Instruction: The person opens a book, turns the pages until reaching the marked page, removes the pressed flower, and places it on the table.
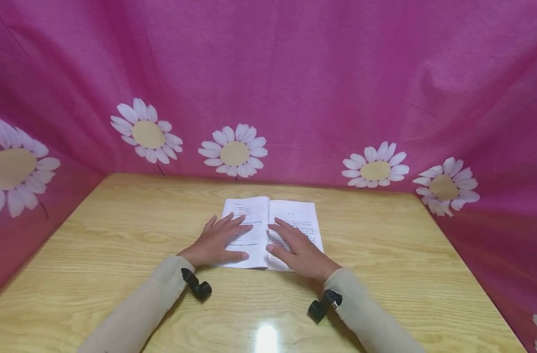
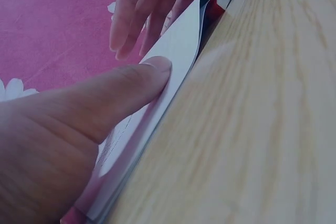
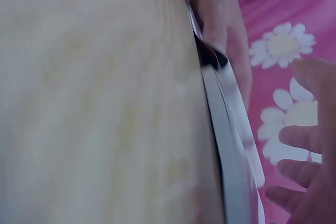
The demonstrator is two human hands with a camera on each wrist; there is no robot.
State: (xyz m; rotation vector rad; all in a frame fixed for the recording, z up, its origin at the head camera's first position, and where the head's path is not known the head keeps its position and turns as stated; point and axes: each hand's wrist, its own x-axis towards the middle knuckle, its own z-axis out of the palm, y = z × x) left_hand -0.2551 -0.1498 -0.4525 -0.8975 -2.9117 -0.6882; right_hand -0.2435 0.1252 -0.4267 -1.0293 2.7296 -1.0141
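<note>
An open book (image 1: 255, 260) with printed white pages lies on the wooden table, its spine running away from me between both hands. My left hand (image 1: 217, 242) rests on the left page with its fingers spread; in the left wrist view its thumb (image 2: 131, 87) touches the page near the lower edge. Over the right page is my right hand (image 1: 301, 252), its fingers extended toward the fold. In the right wrist view the fingers of the right hand (image 3: 310, 156) appear raised off the pages (image 3: 239, 108). Near the spine the pages bulge upward.
The wooden table (image 1: 383, 235) reaches out on all sides of the book. A pink curtain (image 1: 295, 98) with large white daisies hangs behind it and along both sides. Black wrist cameras are strapped over the beige sleeves (image 1: 140, 304).
</note>
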